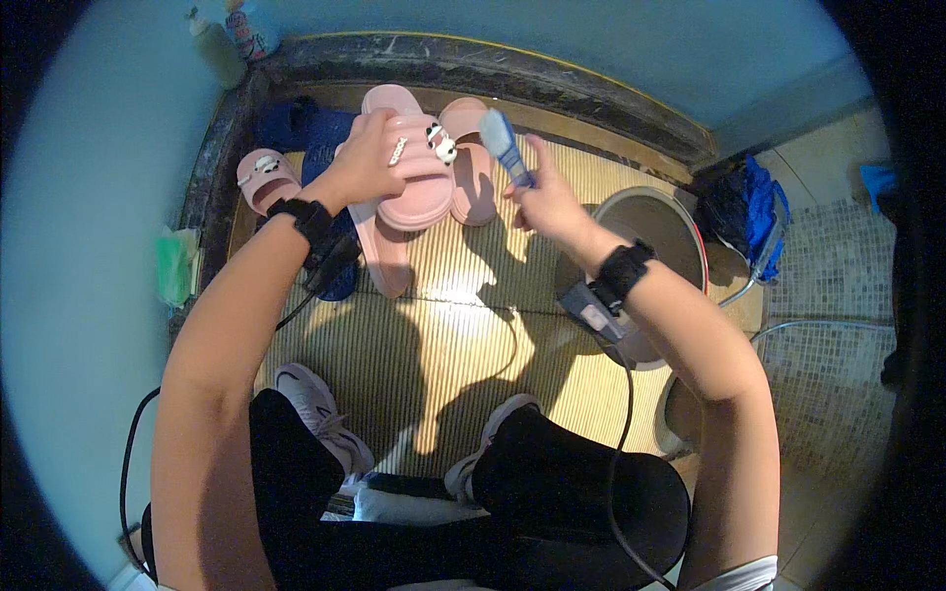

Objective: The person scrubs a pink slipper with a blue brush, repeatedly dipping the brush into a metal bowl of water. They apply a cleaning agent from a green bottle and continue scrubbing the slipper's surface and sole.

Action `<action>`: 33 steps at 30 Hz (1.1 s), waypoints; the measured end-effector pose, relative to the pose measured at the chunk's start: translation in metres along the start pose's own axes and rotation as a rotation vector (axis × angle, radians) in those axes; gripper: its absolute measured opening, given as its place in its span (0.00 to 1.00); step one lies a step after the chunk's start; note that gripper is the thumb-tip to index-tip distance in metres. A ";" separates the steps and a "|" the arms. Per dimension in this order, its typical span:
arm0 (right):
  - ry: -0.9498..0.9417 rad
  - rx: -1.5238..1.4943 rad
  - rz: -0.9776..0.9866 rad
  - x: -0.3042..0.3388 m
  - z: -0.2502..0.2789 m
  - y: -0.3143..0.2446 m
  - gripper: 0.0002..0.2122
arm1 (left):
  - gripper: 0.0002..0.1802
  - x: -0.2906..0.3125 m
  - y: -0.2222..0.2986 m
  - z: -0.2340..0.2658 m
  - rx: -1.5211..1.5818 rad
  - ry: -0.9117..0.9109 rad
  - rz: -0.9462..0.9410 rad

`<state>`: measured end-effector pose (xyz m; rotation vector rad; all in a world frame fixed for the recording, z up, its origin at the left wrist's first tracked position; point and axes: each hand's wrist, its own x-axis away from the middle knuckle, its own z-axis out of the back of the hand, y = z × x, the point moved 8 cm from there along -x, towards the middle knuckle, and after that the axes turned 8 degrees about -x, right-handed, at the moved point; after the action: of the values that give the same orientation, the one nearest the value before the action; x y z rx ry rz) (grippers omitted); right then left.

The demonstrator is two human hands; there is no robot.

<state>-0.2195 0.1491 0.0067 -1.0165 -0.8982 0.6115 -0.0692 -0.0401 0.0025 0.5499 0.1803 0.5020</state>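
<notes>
My left hand (pixel 365 169) grips a pink slipper (pixel 422 202) by its strap, with panda figures on top. Fingers of my right hand (pixel 547 202) are wrapped round the handle of a blue brush (pixel 505 148) with pale bristles, held up just right of the slippers. Another pink slipper (pixel 389 264) lies partly hidden below the held one. One more pink slipper (pixel 471 177) is beside it, between the held slipper and the brush. To the left rests a pink slipper (pixel 264 179) with a panda on its strap, next to blue slippers (pixel 327 143).
A grey bucket (pixel 702 246) stands under my right forearm on the ribbed mat (pixel 473 340). Blue plastic bags (pixel 757 217) sit right of it. Bottles (pixel 219 49) stand in the far left corner; a green packet (pixel 175 266) lies by the left wall. Cables hang from both wrists.
</notes>
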 end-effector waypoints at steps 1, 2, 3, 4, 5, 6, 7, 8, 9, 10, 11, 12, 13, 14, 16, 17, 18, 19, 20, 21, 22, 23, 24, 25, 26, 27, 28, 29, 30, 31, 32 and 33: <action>0.032 0.052 0.063 0.000 0.012 -0.011 0.33 | 0.50 0.002 0.005 0.009 0.014 0.055 -0.072; 0.019 0.071 0.129 0.003 0.022 -0.022 0.28 | 0.49 0.003 0.010 0.014 0.025 0.083 -0.110; -0.015 0.058 0.175 0.018 0.027 -0.026 0.24 | 0.50 0.017 0.015 0.014 0.047 0.035 -0.108; 0.009 0.120 0.196 0.030 0.042 -0.033 0.19 | 0.50 0.024 0.028 0.017 0.166 0.008 -0.125; 0.020 0.176 0.232 0.042 0.057 -0.040 0.16 | 0.51 0.029 0.040 0.015 0.297 -0.047 -0.099; 0.097 0.338 0.430 0.056 0.073 -0.059 0.11 | 0.52 0.030 0.053 0.011 0.371 -0.089 -0.108; 0.098 0.297 0.369 0.067 0.087 -0.057 0.13 | 0.53 0.037 0.067 0.011 0.522 -0.117 -0.128; 0.123 0.317 0.376 0.077 0.099 -0.059 0.13 | 0.53 0.044 0.078 0.010 0.602 -0.177 -0.123; 0.159 0.360 0.368 0.086 0.112 -0.063 0.14 | 0.53 0.049 0.091 0.012 0.710 -0.227 -0.156; 0.188 0.325 0.357 0.094 0.127 -0.067 0.14 | 0.53 0.054 0.101 0.014 0.674 -0.241 -0.173; 0.224 0.313 0.323 0.101 0.143 -0.071 0.14 | 0.53 0.059 0.112 0.017 0.658 -0.253 -0.207; 0.262 0.264 0.292 0.108 0.160 -0.074 0.14 | 0.53 0.063 0.124 0.021 0.645 -0.254 -0.271; 0.240 0.253 0.335 0.119 0.173 -0.086 0.14 | 0.52 0.065 0.132 0.024 0.615 -0.233 -0.287; 0.301 0.307 0.298 0.123 0.191 -0.092 0.13 | 0.51 0.067 0.141 0.027 0.589 -0.197 -0.336; 0.328 0.371 0.281 0.124 0.219 -0.115 0.12 | 0.50 0.069 0.153 0.031 0.595 -0.153 -0.395; 0.387 0.413 0.207 0.126 0.237 -0.119 0.13 | 0.50 0.069 0.157 0.031 0.576 -0.161 -0.394; 0.308 0.382 0.253 0.134 0.244 -0.129 0.13 | 0.50 0.068 0.160 0.030 0.560 -0.167 -0.392; 0.305 0.371 0.265 0.136 0.254 -0.135 0.15 | 0.50 0.067 0.163 0.029 0.542 -0.174 -0.389; 0.259 0.466 0.237 0.140 0.262 -0.141 0.15 | 0.49 0.066 0.163 0.028 0.567 -0.189 -0.375; 0.170 0.550 0.242 0.145 0.268 -0.148 0.15 | 0.49 0.066 0.163 0.027 0.593 -0.205 -0.360; 0.133 0.629 0.141 0.151 0.280 -0.147 0.14 | 0.49 0.067 0.164 0.025 0.615 -0.220 -0.359; 0.118 0.725 0.099 0.156 0.289 -0.148 0.13 | 0.49 0.066 0.165 0.028 0.603 -0.193 -0.391; 0.128 0.726 0.087 0.164 0.296 -0.146 0.14 | 0.48 0.066 0.166 0.027 0.582 -0.203 -0.389; 0.177 0.767 0.051 0.173 0.303 -0.142 0.14 | 0.48 0.066 0.169 0.026 0.551 -0.198 -0.402; 0.144 0.801 0.147 0.178 0.293 -0.136 0.15 | 0.48 0.065 0.172 0.019 0.556 -0.252 -0.392; 0.162 0.871 0.181 0.182 0.283 -0.122 0.15 | 0.48 0.066 0.175 0.012 0.549 -0.289 -0.380; 0.167 0.889 0.195 0.187 0.270 -0.105 0.16 | 0.47 0.068 0.180 0.004 0.534 -0.312 -0.365; 0.175 0.792 0.228 0.190 0.252 -0.084 0.15 | 0.46 0.069 0.189 -0.004 0.490 -0.305 -0.404; 0.268 0.645 0.220 0.191 0.239 -0.057 0.14 | 0.45 0.070 0.202 -0.008 0.396 -0.267 -0.513; 0.311 0.509 0.251 0.192 0.223 -0.035 0.13 | 0.43 0.072 0.214 -0.015 0.301 -0.238 -0.606; 0.395 0.308 0.110 0.185 0.215 0.001 0.13 | 0.40 0.073 0.219 -0.028 0.334 -0.319 -0.555; 0.426 0.070 0.131 0.182 0.202 0.024 0.14 | 0.39 0.073 0.224 -0.041 0.319 -0.384 -0.525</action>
<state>-0.3009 0.3941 0.0955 -1.0949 -0.4359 0.5055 -0.1089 0.1800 0.0873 0.8659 0.0317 -0.1514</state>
